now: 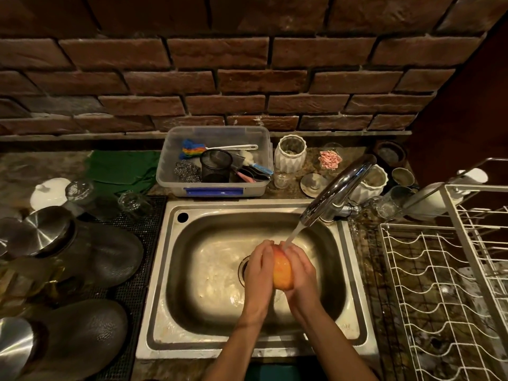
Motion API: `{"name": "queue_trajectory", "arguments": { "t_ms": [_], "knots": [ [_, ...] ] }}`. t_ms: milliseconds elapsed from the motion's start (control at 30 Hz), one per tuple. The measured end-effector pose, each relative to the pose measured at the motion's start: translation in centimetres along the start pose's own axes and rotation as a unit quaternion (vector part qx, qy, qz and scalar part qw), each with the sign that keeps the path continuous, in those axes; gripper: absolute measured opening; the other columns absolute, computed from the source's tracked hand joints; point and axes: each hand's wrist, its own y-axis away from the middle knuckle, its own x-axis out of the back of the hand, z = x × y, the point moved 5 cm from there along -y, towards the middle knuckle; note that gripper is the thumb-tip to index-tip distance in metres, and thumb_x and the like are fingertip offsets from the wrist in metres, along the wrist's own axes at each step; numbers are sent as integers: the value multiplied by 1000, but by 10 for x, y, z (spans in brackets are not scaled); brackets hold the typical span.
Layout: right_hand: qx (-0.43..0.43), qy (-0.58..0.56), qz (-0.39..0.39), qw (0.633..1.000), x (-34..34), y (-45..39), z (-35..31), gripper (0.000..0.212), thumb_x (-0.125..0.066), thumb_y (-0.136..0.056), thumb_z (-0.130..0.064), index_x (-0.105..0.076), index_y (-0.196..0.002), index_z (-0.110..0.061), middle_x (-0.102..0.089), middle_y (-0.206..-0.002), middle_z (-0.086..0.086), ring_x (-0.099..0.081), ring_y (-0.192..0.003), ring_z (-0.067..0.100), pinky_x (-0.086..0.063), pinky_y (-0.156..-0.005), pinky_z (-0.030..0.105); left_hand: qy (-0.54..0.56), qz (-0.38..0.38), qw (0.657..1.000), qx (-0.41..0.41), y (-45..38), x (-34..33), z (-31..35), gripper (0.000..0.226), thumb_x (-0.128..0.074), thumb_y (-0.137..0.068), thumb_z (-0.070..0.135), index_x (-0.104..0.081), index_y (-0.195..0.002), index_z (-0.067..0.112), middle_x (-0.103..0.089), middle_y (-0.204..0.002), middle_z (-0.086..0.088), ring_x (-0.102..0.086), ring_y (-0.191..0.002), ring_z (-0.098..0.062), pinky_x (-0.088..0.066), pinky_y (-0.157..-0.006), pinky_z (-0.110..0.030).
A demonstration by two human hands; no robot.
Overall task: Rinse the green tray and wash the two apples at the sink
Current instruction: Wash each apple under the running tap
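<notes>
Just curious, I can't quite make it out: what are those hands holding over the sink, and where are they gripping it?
One apple, pressed between both palms: the left hand on its left side, the right hand on its right, under the tap's stream.

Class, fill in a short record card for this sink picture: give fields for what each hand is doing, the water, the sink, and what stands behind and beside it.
left hand: left hand cupped against the left side of the apple
right hand: right hand cupped against its right side
water: stream runs from the tap onto the apple's top
sink: steel sink, only hands and apple over it
behind sink: clear plastic box of scrubbers and brushes
right of sink: white wire rack
green tray, second apple: not in view
</notes>
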Motion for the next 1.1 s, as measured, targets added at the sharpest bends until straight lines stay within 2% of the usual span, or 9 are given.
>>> {"name": "queue_trajectory", "arguments": {
  "t_ms": [100,167,300,500,667,800,867,967,1100],
  "knots": [
    [-118,-60,-15,991,-8,1,5,24,-60,-92,-34,-71,-107,-19,-70,-107,18,-69,-88,30,-58,-64,40,-69,8,996,-61,1,5,6,23,-47,-103,37,-59,-116,52,-59,-118,26,-59,-111,1,-54,-94,-29],
    [-154,-62,-37,985,-11,1,8,33,-61,-92,-40,-67,-116,-18,-72,-113,19,-72,-90,31,-58,-65,42,-69,10,995,-65,-1,7,7,24,-49,-102,37,-60,-119,49,-59,-121,26,-58,-113,-1,-54,-95,-31],
    [-57,3,-38,998,-7,-2,4,38,-71,-85,-49,-67,-117,-29,-68,-122,15,-71,-104,33,-59,-76,42,19,8,999,47,-7,6,2,22,-47,-102,35,-61,-119,40,-63,-120,8,-63,-111,-16,-55,-97,-50],
    [30,88,-86,992,4,-2,-2,62,-77,-70,-62,-60,-127,-43,-59,-131,-3,-64,-117,23,-60,-88,42,148,-30,979,140,-13,1,5,23,-55,-98,30,-67,-117,25,-64,-125,-10,-63,-116,-32,-51,-100,-58],
    [17,86,-97,991,10,0,-4,55,-76,-69,-58,-61,-122,-49,-59,-129,-4,-63,-116,22,-60,-86,37,147,-132,972,128,-9,-5,4,26,-55,-100,33,-59,-125,31,-60,-132,-10,-63,-119,-24,-53,-102,-48],
    [23,103,-54,993,10,2,-4,52,-74,-69,-65,-63,-117,-48,-63,-124,-5,-63,-115,24,-61,-88,43,158,-143,971,109,-3,-4,-8,35,-62,-91,37,-58,-125,32,-59,-132,-10,-69,-111,-17,-59,-86,-31],
    [5,98,-44,994,9,3,-4,55,-70,-69,-73,-64,-115,-44,-64,-124,-1,-66,-112,25,-63,-80,40,105,-151,980,80,1,-5,-12,42,-66,-88,45,-54,-128,44,-52,-136,0,-65,-115,-16,-59,-88,-32],
    [-64,58,-65,994,7,4,3,40,-64,-82,-59,-64,-117,-40,-61,-129,3,-65,-114,29,-61,-70,39,69,-149,984,63,2,-4,-15,49,-69,-83,50,-50,-128,53,-41,-139,5,-53,-126,-21,-60,-90,-40],
    [-80,53,-136,986,8,2,6,41,-69,-89,-41,-58,-129,-40,-48,-142,5,-60,-121,33,-61,-82,49,115,-143,978,99,0,2,-20,42,-66,-84,45,-54,-123,53,-46,-140,-3,-59,-123,-24,-59,-92,-42]
  ]
}}
